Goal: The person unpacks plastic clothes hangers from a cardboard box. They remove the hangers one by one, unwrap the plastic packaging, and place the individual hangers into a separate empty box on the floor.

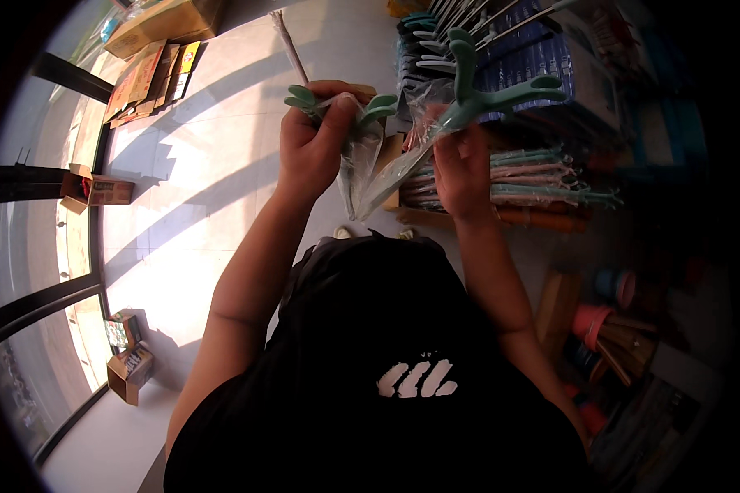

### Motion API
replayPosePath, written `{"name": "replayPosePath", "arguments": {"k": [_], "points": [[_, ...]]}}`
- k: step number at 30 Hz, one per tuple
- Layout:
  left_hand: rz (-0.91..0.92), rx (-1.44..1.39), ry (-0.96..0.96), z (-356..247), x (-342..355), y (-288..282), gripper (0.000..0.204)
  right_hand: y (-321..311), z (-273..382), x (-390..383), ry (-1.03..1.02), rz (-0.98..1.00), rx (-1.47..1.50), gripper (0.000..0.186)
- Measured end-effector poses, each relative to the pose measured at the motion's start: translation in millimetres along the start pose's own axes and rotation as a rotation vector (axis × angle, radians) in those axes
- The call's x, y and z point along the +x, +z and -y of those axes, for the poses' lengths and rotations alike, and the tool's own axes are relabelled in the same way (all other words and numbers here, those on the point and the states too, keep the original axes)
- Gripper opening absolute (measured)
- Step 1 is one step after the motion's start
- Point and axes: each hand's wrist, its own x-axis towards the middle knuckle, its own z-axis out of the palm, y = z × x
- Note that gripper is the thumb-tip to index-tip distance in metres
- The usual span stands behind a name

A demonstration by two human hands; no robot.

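Observation:
My left hand (314, 144) is closed around the neck of a clothes pole with a green forked head (380, 108); a thin pinkish rod (288, 45) runs away beyond it. Clear plastic film is bunched under my left thumb. My right hand (462, 168) has its fingers curled around the neck of a second clothes pole, whose larger pale green forked head (473, 99) points up and right. A clear plastic sleeve (395, 177) hangs slantwise between the hands and comes to a point below them. What my curled fingers cover is hidden.
Several plastic-wrapped poles (518, 177) lie in a stack to the right, near blue boxes (543, 66). Flattened cardboard (144, 82) leans at the far left by the window, with small cartons (111, 191) along it. A pink bucket (592, 324) stands at lower right.

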Motion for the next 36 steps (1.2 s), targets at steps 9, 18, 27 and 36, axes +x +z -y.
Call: {"name": "replayPosePath", "arguments": {"k": [9,18,27,36], "points": [[0.309,-0.244,0.108,0.0,9.7,6.4,0.04,14.6,16.1,0.5,-0.045,0.008,-0.091,0.027],[0.279,0.113,-0.187,-26.3,23.2,36.7,0.032,10.6,6.4,-6.9,-0.055,-0.072,-0.212,0.025],[0.302,0.311,-0.044,-38.8,32.7,42.5,0.012,-2.8,-18.5,-5.4,-0.065,-0.028,-0.3,0.039],[0.098,0.135,-0.123,-69.3,53.1,69.9,0.022,-15.5,-58.9,-18.7,0.203,-0.028,-0.349,0.019]]}}
